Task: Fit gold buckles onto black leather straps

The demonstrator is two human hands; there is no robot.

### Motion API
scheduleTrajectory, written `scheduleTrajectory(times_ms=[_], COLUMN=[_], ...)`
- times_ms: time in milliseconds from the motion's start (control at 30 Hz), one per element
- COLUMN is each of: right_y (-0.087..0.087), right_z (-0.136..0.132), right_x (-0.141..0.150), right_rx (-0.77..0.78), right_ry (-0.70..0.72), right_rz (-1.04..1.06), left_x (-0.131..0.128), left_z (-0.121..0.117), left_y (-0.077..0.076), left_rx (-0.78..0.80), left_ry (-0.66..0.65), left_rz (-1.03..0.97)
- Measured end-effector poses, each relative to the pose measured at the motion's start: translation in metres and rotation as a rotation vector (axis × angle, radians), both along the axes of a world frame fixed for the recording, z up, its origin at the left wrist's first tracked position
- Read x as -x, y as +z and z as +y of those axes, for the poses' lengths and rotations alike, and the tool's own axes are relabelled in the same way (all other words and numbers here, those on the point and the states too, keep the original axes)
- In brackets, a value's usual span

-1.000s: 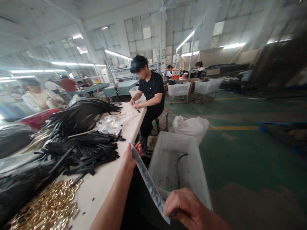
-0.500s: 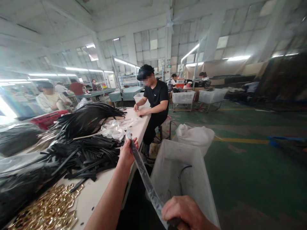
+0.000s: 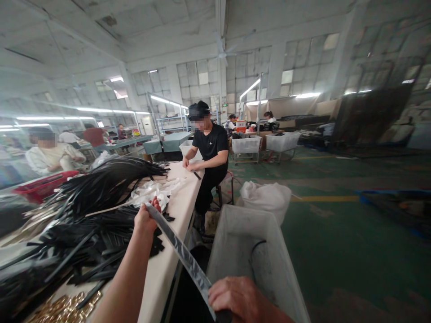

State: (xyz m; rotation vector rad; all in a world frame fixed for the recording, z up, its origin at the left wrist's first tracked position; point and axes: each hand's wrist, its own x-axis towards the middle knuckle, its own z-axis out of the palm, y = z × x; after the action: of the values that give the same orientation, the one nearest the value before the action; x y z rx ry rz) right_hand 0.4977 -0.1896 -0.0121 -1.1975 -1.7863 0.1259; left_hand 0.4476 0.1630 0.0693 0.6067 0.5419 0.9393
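A long grey-black strip in a shiny clear plastic sleeve (image 3: 182,252) is stretched slantwise between my hands. My left hand (image 3: 145,220) is closed on its upper end, above the table edge. Lower down, my right hand (image 3: 237,297) has its fingers wrapped round the other end, where a dark piece (image 3: 222,316) shows beneath them. Left of my forearm lies a heap of flat black straps (image 3: 101,244). Gold-coloured metal buckles (image 3: 63,309) are piled at the lower left, partly cut off by the frame.
A whitish plastic bin (image 3: 286,260) with a thin dark strip inside stands right of the table (image 3: 183,202). Behind it sits a white sack (image 3: 266,197). A co-worker in black (image 3: 212,143) sits at the table's far end. A red basket (image 3: 43,186) is at the left.
Both my hands and the sleeved strip have shifted left in view, while my head view has turned slightly right and up. The co-worker now has a short dark strip at their hands.
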Motion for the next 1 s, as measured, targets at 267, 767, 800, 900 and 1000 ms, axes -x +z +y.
scheduleTrajectory(times_ms=[267, 767, 800, 900, 1000], right_y=[0.016, 0.053, 0.054, 0.064, 0.076], right_z=[-0.008, 0.066, 0.074, 0.087, 0.086], right_x=[0.004, -0.087, -0.096, -0.108, -0.111], right_rx=[0.035, 0.075, 0.065, 0.011, -0.086], right_ry=[-0.050, -0.202, -0.188, -0.111, -0.061], right_rz=[0.063, 0.820, 0.862, 0.972, 1.046], left_x=[0.016, 0.010, 0.011, 0.016, 0.021], left_z=[0.021, -0.111, -0.121, -0.141, -0.150], left_y=[-0.003, -0.043, -0.048, -0.058, -0.060], left_rx=[0.137, -0.590, -0.634, -0.713, -0.726], left_ry=[0.150, -0.634, -0.703, -0.866, -0.934], left_rz=[0.053, 0.237, 0.258, 0.303, 0.335])
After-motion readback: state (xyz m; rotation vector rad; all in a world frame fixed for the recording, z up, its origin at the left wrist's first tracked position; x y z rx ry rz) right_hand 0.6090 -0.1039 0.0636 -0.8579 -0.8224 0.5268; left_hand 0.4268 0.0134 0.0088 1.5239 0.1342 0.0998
